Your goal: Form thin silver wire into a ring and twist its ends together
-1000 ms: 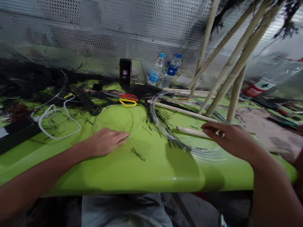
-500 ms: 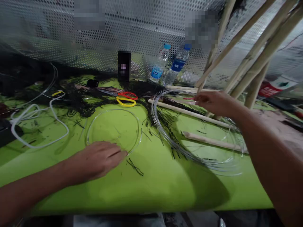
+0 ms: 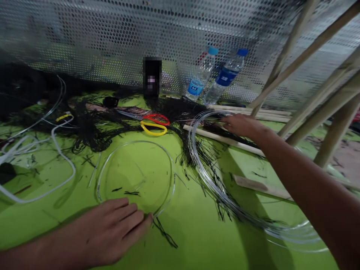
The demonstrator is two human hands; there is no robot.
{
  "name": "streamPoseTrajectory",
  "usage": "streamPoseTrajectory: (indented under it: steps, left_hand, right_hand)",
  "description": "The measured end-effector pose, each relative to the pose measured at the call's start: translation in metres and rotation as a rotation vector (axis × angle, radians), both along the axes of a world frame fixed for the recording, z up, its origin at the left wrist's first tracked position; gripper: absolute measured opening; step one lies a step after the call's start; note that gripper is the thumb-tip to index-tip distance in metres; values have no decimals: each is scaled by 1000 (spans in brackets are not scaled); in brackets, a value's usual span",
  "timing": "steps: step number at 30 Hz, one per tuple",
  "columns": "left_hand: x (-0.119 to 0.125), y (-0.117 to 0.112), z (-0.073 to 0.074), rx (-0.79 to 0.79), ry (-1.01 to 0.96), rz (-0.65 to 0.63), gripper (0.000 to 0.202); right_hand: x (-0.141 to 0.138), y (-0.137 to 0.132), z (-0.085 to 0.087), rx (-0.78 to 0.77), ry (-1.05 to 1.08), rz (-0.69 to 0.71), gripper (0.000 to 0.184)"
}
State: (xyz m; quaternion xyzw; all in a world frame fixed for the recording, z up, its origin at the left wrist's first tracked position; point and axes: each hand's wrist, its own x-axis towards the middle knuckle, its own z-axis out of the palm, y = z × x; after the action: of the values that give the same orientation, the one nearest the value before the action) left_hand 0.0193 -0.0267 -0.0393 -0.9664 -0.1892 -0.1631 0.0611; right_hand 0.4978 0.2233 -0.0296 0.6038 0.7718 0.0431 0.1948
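My left hand (image 3: 112, 228) lies flat on the green table (image 3: 197, 240), fingers stretched out, its fingertips on the near edge of a small clear wire ring (image 3: 135, 174). My right hand (image 3: 240, 125) reaches far across to the back of a large coil of clear wire (image 3: 213, 183). Its fingers curl down onto the coil's far edge, beside a wooden stick (image 3: 225, 138). Whether they grip the wire is not visible. Black hair-like strands (image 3: 194, 150) lie under and around the coil.
Red and yellow scissors (image 3: 153, 124) lie behind the small ring. Two water bottles (image 3: 213, 77) and a dark phone (image 3: 152, 77) stand against a perforated metal screen. Bamboo poles (image 3: 317, 101) lean at the right. White cable (image 3: 42, 161) loops at the left. A flat wooden piece (image 3: 253, 184) lies near the coil.
My right hand has moved from the near right of the table up and left to the coil's far edge. The view has moved closer; my left hand stays at the small ring.
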Motion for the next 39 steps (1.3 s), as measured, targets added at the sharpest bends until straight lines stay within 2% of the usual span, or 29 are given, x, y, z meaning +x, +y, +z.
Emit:
streamPoseTrajectory:
  steps: [5,11,16,24,31,39]
  left_hand:
    - [0,-1,-1,-40,26,-4,42]
    - [3,2,1,-34,3,-5,43]
    - [1,4,1,-39,17,-15,42]
    - [-4,4,-3,-28,71,-55,32]
    - [-6,6,-7,-41,111,-68,34]
    - [-4,11,-3,-33,78,-98,33]
  right_hand:
    - [-11,-4,-4,95,-66,-88,35]
    - [-20,-9,-6,149,-84,-91,36]
    - [-17,-10,-5,154,-79,-107,36]
    - [-5,-22,8,177,-28,-178,33]
    - [1,-33,21,245,-13,-271,35]
    - [11,-45,31,288,-25,-300,36]
